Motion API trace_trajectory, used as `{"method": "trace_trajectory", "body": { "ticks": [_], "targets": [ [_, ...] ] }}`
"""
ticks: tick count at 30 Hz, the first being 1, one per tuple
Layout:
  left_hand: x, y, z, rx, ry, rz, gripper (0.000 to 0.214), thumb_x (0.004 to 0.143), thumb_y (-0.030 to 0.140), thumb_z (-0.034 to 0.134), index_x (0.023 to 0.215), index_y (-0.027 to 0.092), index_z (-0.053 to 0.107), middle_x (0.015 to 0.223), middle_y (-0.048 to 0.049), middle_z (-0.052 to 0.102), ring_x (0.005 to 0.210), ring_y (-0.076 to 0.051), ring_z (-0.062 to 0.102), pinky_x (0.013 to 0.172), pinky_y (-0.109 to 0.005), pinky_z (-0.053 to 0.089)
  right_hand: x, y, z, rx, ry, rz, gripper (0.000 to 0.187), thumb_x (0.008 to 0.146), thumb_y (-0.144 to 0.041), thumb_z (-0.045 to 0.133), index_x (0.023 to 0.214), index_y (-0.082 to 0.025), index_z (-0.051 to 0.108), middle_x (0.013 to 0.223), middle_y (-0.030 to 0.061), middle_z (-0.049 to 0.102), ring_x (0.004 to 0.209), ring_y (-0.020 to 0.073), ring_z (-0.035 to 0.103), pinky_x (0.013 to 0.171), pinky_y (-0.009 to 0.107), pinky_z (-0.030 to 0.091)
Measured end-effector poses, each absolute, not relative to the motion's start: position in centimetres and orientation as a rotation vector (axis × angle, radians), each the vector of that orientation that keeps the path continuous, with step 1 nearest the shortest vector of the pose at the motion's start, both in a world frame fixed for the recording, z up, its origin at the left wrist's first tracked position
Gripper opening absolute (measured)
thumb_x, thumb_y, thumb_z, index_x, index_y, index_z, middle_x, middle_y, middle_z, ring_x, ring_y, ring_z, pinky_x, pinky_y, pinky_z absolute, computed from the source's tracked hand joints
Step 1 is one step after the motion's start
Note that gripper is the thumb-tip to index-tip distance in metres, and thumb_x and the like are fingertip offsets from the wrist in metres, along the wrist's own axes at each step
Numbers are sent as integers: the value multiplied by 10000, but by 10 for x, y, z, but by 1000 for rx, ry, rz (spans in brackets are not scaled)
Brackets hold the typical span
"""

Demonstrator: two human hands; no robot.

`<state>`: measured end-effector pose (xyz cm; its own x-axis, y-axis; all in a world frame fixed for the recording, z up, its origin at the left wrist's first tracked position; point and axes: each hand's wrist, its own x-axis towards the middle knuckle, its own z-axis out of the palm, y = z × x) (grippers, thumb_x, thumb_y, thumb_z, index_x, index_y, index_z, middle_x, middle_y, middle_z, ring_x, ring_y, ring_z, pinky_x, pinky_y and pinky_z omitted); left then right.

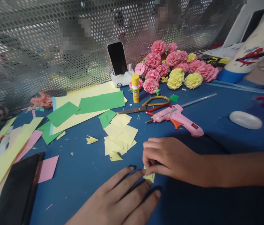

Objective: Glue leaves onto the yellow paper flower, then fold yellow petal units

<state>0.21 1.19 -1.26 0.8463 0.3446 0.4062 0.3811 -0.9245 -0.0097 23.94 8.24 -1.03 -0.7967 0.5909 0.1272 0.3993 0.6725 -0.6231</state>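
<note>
A small piece of folded pale yellow paper [150,178] lies on the blue tabletop [82,187]. My right hand [171,159] is closed over its upper part, thumb and fingertips pinching it against the surface. From the lower side comes my left hand [120,200], palm down with fingers spread; its middle fingertips touch or nearly touch the paper's edge. Part of the paper is hidden under the fingers. Just beyond them is a loose pile of yellow paper squares [120,134], with a small folded yellow piece [91,140] to its left.
A pink glue gun [176,117], scissors [143,107] and a glue stick [135,89] lie or stand farther back. Behind are pink paper flowers [154,61] and a propped phone [117,58]. Green paper [101,102] and a black phone-like slab [15,190] are leftward; a white oval object [245,120] rests right.
</note>
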Motion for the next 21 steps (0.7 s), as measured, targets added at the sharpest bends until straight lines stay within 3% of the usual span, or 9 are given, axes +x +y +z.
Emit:
{"method": "trace_trajectory", "body": {
  "ticks": [7, 21],
  "targets": [
    [1, 13, 7, -2951, -547, -391, 381, 1084, 258, 348, 1377, 211, 587, 1335, 2, 660, 1318, -181, 556, 1214, -376, 310, 241, 83, -10, -799, -2539, 929, 223, 929, -350, 695, 822, -181, 597, 842, -38, 599, 812, 124, 541, 694, 256, 333],
    [2, 14, 7, -2918, -519, -393, 390, 1087, 279, 336, 1393, 224, 572, 1382, -3, 634, 1321, -186, 562, 1198, -374, 302, 239, 80, -6, -891, -2562, 870, 149, 903, -261, 723, 824, -183, 624, 807, -38, 605, 695, 116, 536, 653, 256, 322]
  ]
}}
